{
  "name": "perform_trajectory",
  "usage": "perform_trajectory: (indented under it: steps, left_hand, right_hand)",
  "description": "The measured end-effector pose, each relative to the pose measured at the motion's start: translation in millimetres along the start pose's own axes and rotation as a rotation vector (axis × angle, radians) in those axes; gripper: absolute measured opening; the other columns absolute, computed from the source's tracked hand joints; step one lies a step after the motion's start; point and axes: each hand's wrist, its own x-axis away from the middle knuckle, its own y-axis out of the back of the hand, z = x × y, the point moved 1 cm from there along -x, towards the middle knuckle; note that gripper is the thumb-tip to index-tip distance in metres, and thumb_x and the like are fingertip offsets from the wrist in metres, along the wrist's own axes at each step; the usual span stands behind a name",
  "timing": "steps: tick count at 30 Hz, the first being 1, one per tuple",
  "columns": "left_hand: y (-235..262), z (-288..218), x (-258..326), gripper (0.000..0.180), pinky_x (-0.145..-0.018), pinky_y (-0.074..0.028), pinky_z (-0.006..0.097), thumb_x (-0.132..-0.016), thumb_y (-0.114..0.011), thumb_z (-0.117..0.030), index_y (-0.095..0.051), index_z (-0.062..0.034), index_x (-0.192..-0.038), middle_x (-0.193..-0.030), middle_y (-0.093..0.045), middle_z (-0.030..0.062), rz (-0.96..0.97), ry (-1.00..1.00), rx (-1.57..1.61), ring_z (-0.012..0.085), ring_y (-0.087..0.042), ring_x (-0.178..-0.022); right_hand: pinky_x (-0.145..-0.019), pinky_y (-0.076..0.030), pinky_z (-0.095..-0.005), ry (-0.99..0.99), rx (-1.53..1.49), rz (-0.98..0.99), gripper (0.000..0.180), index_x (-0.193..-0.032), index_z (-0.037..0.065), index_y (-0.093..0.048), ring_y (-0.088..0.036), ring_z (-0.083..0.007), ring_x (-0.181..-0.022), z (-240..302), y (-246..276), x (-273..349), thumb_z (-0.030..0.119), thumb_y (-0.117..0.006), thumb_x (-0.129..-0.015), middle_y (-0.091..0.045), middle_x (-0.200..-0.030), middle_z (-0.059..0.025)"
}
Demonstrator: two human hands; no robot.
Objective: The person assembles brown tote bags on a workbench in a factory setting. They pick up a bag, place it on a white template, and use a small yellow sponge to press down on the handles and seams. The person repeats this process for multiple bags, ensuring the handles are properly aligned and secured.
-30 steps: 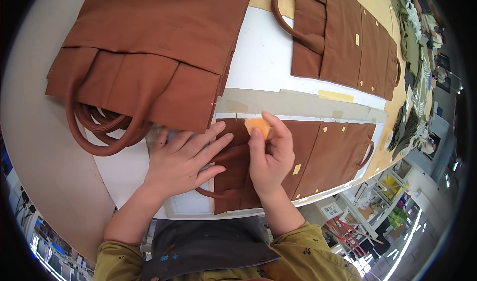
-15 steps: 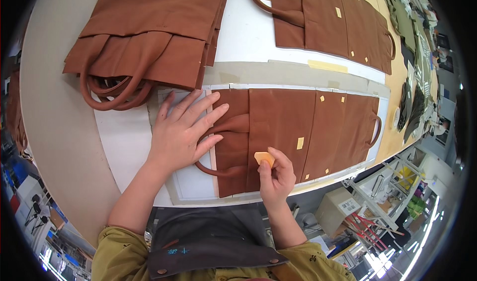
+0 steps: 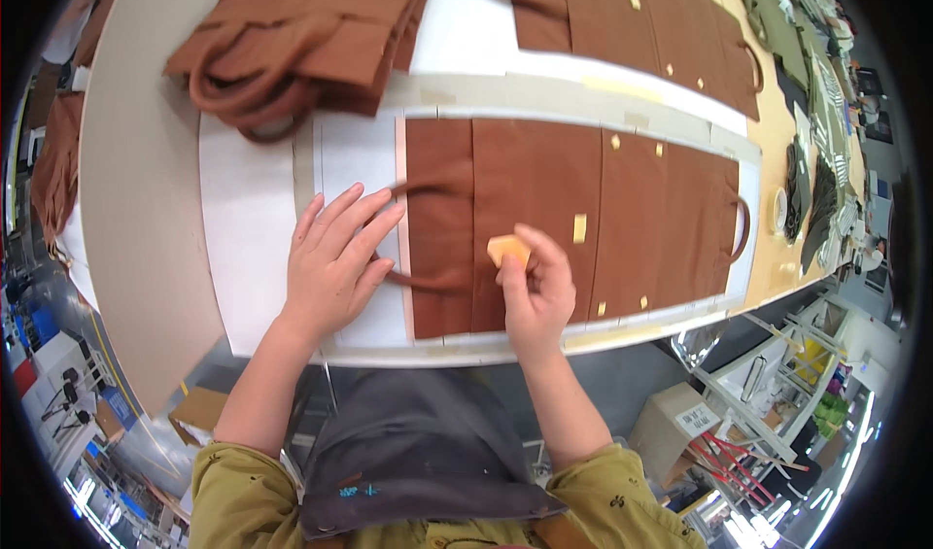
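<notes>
A flat brown bag panel (image 3: 544, 180) lies across a white board in front of me, small yellow tape pieces stuck on it and a handle at each end. My left hand (image 3: 338, 262) is open, fingers spread, over the near left handle (image 3: 428, 282) beside the panel's left edge; it partly hides the loop. Between thumb and fingers, my right hand (image 3: 540, 291) pinches a small orange-yellow block (image 3: 508, 250) above the panel's middle. Whether the block touches the panel, I cannot tell.
A stack of brown bag pieces with handles (image 3: 301, 49) sits at the far left. Another taped panel (image 3: 622, 34) lies beyond mine. Dark bundles (image 3: 816, 209) and a tape roll (image 3: 779, 209) are at the right. A metal rack (image 3: 768, 384) stands beyond the table's near edge.
The whole view has shifted. My left hand has slid off the panel's left edge, back toward me and over the handle. My right hand keeps the block over about the same spot.
</notes>
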Motion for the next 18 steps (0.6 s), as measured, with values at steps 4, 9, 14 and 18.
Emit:
perform_trajectory:
  steps: [4,9,14,18]
  left_hand:
    - [6,-18,48,0.046,-0.116,-0.03,0.048,-0.09,-0.061,-0.023,-0.062,-0.0132,-0.135,-0.14,-0.059,0.0065,0.061,-0.002,-0.035,0.0285,-0.05,-0.135]
    - [-3,-24,79,0.047,-0.114,-0.032,0.046,-0.088,-0.066,-0.022,-0.063,-0.0136,-0.134,-0.138,-0.06,0.0051,0.093,-0.016,-0.007,0.0282,-0.052,-0.133]
    - [-5,-25,80,0.045,-0.114,-0.034,0.045,-0.087,-0.067,-0.026,-0.064,-0.0146,-0.131,-0.136,-0.061,0.0046,0.085,-0.084,0.047,0.027,-0.054,-0.13]
    - [-6,-22,88,0.046,-0.114,-0.035,0.044,-0.085,-0.07,-0.033,-0.065,-0.022,-0.13,-0.136,-0.061,0.0002,0.119,-0.173,0.03,0.0229,-0.055,-0.128]
  right_hand:
    - [-0.062,-0.047,-0.0184,0.0,-0.092,0.001,0.033,-0.129,-0.001,-0.057,-0.056,-0.0038,-0.071,11,11,10,0.0,-0.063,-0.097,-0.067,-0.093,-0.0053]
    - [-0.063,-0.048,-0.0191,0.01,-0.013,0.051,0.032,-0.128,-0.003,-0.056,-0.057,-0.0047,-0.072,7,29,47,-0.001,-0.063,-0.096,-0.068,-0.097,-0.0072]
    - [-0.06,-0.046,-0.0181,0.045,0.016,0.109,0.03,-0.125,-0.003,-0.059,-0.056,-0.0038,-0.071,1,29,57,-0.001,-0.063,-0.096,-0.069,-0.096,-0.0064]
    - [-0.057,-0.044,-0.0176,0.065,0.062,0.097,0.03,-0.125,-0.002,-0.06,-0.054,-0.0033,-0.069,-7,26,60,-0.001,-0.065,-0.095,-0.069,-0.096,-0.0058]
